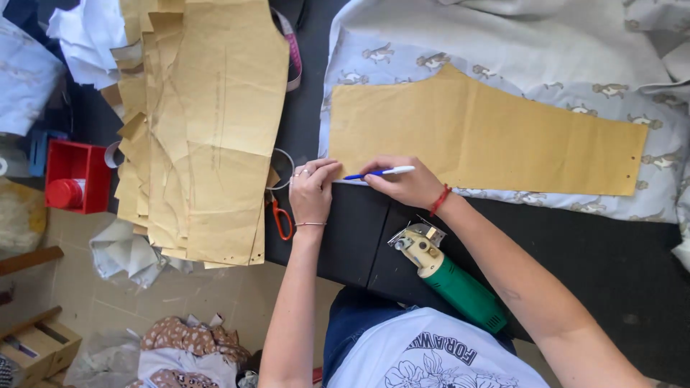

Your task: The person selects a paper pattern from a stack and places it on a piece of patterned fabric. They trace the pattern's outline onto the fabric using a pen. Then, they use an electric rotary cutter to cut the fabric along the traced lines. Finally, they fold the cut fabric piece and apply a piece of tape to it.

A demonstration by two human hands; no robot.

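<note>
Red plastic bin (93, 162) holding round red spool (65, 193).
Right hand (402, 183) gripping blue-and-white pen (379, 172) at tan paper pattern (489, 136); left hand (313, 188) pressing, fingers curled, empty.

This is a sewing or garment-cutting workshop. A black cutting table (359, 237) carries a long tan paper pattern piece (489, 136) laid on pale printed fabric (402, 61). Left of that piece lies a stack of tan paper patterns (208, 122); below it, a green electric fabric cutter (449, 276); orange-handled scissors (280, 215) rest between.
</note>
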